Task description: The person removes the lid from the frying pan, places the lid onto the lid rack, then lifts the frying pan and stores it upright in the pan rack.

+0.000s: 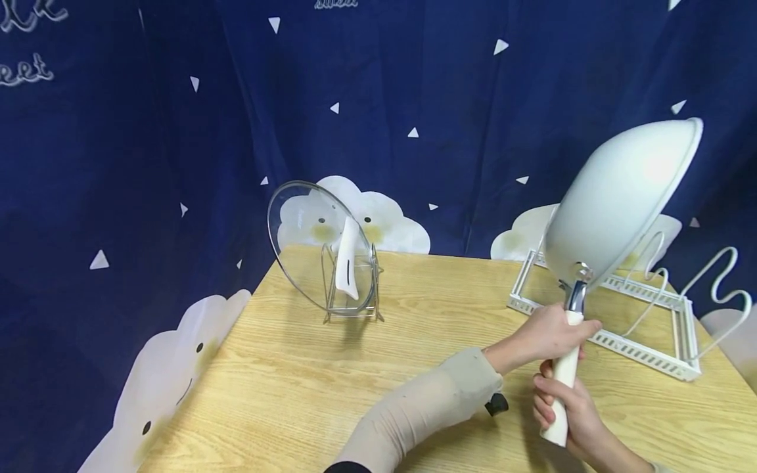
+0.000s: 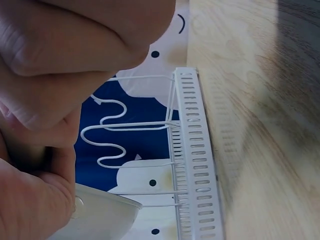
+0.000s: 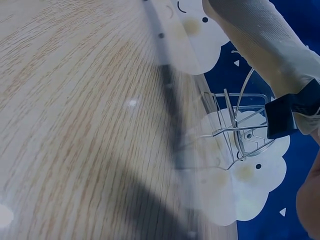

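A pale wok (image 1: 621,190) is held up on the right in the head view, its rounded outside toward me and its handle (image 1: 566,368) pointing down. My left hand (image 1: 550,335) grips the handle high up, just below the metal joint. Lower down, near the handle's end, my right hand (image 1: 570,410) holds it with the fingers curled round. In the left wrist view the curled left hand (image 2: 60,75) fills the left side, with part of the wok (image 2: 102,215) below. Behind the wok lies a white metal rack (image 1: 644,351) with wavy wire dividers, partly hidden by it.
On the wooden table (image 1: 284,394), a glass lid (image 1: 301,249) with a white handle leans in a small wire stand (image 1: 355,315) at the back left. A dark blue curtain (image 1: 449,98) with white triangles hangs behind. White cloud shapes (image 1: 402,230) line the table's edges.
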{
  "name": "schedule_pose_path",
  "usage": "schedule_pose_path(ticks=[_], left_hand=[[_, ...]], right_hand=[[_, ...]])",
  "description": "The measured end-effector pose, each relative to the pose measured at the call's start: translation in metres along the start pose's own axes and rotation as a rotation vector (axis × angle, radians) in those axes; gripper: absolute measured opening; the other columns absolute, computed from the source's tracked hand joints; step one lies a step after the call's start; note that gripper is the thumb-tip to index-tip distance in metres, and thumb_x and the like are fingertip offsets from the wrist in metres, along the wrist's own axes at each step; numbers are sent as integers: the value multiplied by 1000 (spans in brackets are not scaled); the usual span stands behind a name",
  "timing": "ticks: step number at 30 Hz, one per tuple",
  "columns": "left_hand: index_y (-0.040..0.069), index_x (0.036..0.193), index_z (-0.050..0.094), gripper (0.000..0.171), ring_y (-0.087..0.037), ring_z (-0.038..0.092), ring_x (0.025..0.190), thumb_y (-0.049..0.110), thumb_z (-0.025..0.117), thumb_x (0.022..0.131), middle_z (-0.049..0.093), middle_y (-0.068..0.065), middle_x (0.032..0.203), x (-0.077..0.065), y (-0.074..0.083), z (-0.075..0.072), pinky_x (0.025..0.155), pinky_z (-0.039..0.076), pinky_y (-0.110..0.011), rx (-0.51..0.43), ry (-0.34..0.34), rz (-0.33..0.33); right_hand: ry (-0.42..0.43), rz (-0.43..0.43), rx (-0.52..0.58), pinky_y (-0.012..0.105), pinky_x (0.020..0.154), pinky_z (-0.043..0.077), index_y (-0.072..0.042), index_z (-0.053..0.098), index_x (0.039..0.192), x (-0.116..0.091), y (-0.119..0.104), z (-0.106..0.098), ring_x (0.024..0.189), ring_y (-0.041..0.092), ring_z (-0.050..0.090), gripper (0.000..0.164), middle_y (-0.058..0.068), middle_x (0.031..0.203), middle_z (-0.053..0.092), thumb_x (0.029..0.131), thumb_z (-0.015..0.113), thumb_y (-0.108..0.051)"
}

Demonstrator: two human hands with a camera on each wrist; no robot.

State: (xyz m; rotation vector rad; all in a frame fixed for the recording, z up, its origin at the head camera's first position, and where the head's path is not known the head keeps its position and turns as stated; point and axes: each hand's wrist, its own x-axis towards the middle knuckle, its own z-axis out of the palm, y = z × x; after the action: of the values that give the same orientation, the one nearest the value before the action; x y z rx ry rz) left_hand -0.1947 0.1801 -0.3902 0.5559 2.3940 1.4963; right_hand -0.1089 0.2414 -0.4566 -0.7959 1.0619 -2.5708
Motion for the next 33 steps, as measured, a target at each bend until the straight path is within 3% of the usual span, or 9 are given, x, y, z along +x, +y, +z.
schedule_pose_path(ticks=[13, 26, 33], left_hand=[[9, 65, 62, 39, -10, 54, 45, 40, 60, 89, 56, 6, 49, 6, -14, 8, 50, 41, -19, -35, -7, -41], [9, 64, 62, 39, -9, 54, 45, 39, 59, 89, 56, 6, 48, 10, -17, 10, 50, 41, -19, -50, -13, -40], [13, 64, 56, 34, -11, 55, 43, 36, 61, 89, 57, 4, 48, 8, -22, 12, 49, 43, -19, -113, -14, -53]], right_hand=[[35, 48, 11, 27, 43, 21, -7, 44, 95, -6, 4, -10, 49, 22, 12, 39, 9, 66, 18, 93, 9, 11], [40, 65, 22, 23, 44, 27, -7, 44, 95, -6, 3, -11, 50, 21, 13, 39, 9, 64, 18, 95, 9, 9], [61, 77, 24, 19, 46, 34, -8, 45, 95, -8, 6, -12, 51, 21, 11, 39, 10, 64, 17, 95, 10, 9]])
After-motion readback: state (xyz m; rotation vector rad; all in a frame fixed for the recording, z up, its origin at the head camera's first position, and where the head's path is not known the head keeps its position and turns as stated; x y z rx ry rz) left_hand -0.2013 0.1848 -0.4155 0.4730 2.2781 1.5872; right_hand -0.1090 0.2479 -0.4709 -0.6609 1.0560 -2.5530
